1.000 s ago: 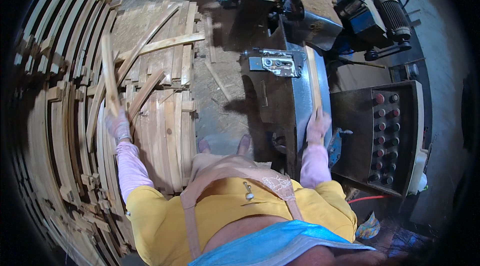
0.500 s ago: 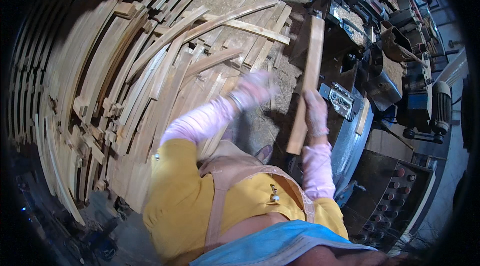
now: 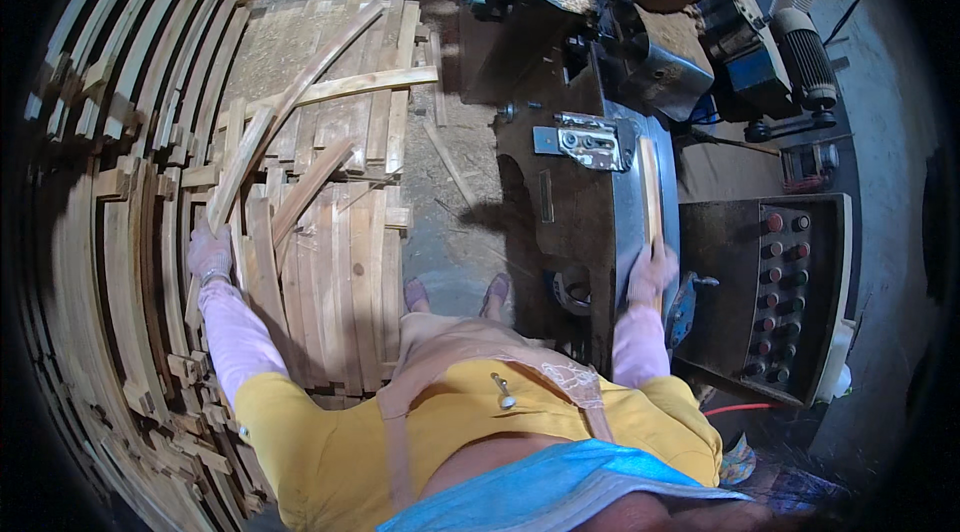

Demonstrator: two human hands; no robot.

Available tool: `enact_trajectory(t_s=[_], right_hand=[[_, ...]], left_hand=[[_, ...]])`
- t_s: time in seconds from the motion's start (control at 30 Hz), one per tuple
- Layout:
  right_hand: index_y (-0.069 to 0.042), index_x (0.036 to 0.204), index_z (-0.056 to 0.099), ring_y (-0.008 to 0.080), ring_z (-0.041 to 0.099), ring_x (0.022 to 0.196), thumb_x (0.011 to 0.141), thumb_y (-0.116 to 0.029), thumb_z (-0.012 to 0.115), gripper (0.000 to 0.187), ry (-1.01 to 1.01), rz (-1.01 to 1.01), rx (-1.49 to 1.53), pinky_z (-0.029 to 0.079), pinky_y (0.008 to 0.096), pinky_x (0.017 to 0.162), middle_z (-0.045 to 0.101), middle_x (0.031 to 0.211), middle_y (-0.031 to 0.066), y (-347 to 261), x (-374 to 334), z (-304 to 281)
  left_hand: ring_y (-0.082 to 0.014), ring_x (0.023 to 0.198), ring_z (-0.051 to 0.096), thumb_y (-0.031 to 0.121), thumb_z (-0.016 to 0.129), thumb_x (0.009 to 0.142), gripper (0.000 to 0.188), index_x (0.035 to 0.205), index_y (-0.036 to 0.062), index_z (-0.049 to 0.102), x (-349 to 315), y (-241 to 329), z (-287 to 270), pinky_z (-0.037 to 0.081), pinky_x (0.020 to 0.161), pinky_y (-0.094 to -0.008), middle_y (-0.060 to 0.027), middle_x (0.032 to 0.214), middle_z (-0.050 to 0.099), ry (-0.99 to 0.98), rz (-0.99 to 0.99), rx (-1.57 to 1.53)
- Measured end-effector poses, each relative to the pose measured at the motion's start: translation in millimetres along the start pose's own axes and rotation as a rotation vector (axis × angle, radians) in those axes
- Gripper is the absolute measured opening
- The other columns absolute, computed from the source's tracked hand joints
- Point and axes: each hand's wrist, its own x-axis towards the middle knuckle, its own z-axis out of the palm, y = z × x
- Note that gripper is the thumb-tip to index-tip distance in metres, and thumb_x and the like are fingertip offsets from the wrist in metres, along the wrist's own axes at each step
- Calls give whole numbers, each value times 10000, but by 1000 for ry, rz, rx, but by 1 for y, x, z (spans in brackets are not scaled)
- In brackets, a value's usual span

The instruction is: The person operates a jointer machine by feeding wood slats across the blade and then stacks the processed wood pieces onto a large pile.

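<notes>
My left hand (image 3: 209, 254), in a pale glove, is at the left by the wood pile. Its fingers close around the near end of a long wooden strip (image 3: 240, 172), which lies slanted across other pieces. On the right, my gloved right hand (image 3: 652, 274) grips the near end of a narrow wooden piece (image 3: 651, 194). That piece points away from me along the metal machine table (image 3: 627, 217), beside a metal bracket (image 3: 590, 142). My fingers hide its near end.
Stacked curved wooden pieces (image 3: 110, 262) fill the left side. Flat boards (image 3: 340, 272) lie in front of them. A control panel (image 3: 785, 297) with several round buttons stands at the right. Further back are a motor (image 3: 805, 57) and a sawdust-covered metal chute (image 3: 670, 57). Sawdust covers the floor (image 3: 460, 152).
My view has turned rightward. My left hand has moved out to the pile and closed on a strip. My right hand has lowered from holding a raised board to gripping a piece at the machine table.
</notes>
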Motion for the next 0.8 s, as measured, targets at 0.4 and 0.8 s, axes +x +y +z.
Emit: enact_trajectory(t_s=[0.4, 0.8], right_hand=[[-112, 1106, 715, 441, 644, 944, 962, -261, 623, 227, -229, -169, 231, 505, 535, 824, 683, 1002, 231, -66, 113, 13], [-70, 1225, 694, 399, 662, 865, 949, -356, 657, 399, -227, 47, -26, 517, 516, 791, 715, 987, 198, -74, 66, 0]], left_hand=[[-366, 954, 685, 466, 630, 989, 499, 1211, 19, 611, -97, 88, 13, 566, 767, -466, -214, 1085, 679, -23, 227, -880], [-140, 655, 611, 398, 493, 1080, 321, 1167, 147, 673, -201, 177, -17, 557, 623, -311, -11, 818, 648, -360, 96, -1680]])
